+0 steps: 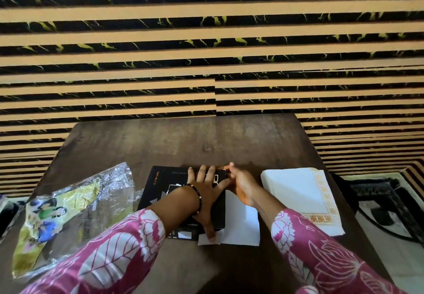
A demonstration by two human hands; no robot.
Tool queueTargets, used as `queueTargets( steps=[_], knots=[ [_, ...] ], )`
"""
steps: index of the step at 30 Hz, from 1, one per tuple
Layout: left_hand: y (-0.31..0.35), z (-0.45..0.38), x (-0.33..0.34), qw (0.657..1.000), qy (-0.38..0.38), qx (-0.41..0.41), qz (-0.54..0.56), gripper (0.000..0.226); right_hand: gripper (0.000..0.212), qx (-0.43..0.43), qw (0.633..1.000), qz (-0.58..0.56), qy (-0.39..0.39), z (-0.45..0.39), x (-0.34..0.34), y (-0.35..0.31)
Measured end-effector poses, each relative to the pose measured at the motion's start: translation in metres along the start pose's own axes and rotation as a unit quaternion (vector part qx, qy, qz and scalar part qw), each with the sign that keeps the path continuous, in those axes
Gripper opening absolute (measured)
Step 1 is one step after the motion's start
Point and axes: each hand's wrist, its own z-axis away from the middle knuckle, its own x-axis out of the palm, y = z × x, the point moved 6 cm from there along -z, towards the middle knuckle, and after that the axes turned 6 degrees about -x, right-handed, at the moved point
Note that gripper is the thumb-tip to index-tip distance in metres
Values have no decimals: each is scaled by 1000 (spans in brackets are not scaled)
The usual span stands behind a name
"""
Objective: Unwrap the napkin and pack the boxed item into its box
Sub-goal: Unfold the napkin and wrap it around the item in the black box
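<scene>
At table centre: left hand (pixel 206 192) flat, fingers spread, pressing black box (pixel 160 185); right hand (pixel 241 185) pinching its 1 o'clock corner. Napkin (pixel 298 192) at 3 o'clock, apart. Risk: lid jams crooked under uneven pressure.

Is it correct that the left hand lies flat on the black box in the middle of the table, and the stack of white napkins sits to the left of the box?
Not fully. The head view shows the left hand flat on the black box, but the stack of white napkins sits to the right of the box; on the left lies a crinkled plastic wrapper.
</scene>
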Motion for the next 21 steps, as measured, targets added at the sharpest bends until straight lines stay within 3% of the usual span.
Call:
queueTargets(
  steps=[4, 6, 7, 9, 12, 15, 17, 20, 21],
  knots=[
    [-2, 1, 4, 999, 28, 22, 6, 138, 39, -11, 997, -75, -2, 16, -4, 4],
    [-3, 0, 6, 999, 43, 26, 14, 136, 35, -54, 997, 2, 49, 29, -15, 8],
    [-3, 0, 7, 998, 50, 27, 21, 135, 34, -87, 989, 91, 82, 38, -23, 10],
    [-3, 0, 7, 997, 60, 31, 30, 133, 34, -144, 921, 344, 114, 58, -37, 19],
    [-6, 1, 7, 997, 64, 28, 30, 133, 50, -134, 821, 554, 23, 70, -38, 57],
    [-9, 2, 6, 997, 62, 32, 23, 134, 59, -102, 772, 627, 7, 76, -41, 80],
    [-9, 3, 6, 997, 63, 35, 22, 134, 66, -101, 719, 687, 25, 81, -43, 84],
    [-9, 4, 10, 997, 66, 38, 25, 133, 70, -51, 693, 719, 28, 84, -43, 87],
    [-9, 5, 10, 996, 68, 39, 28, 134, 71, -48, 700, 712, 12, 86, -42, 83]
  ],
)
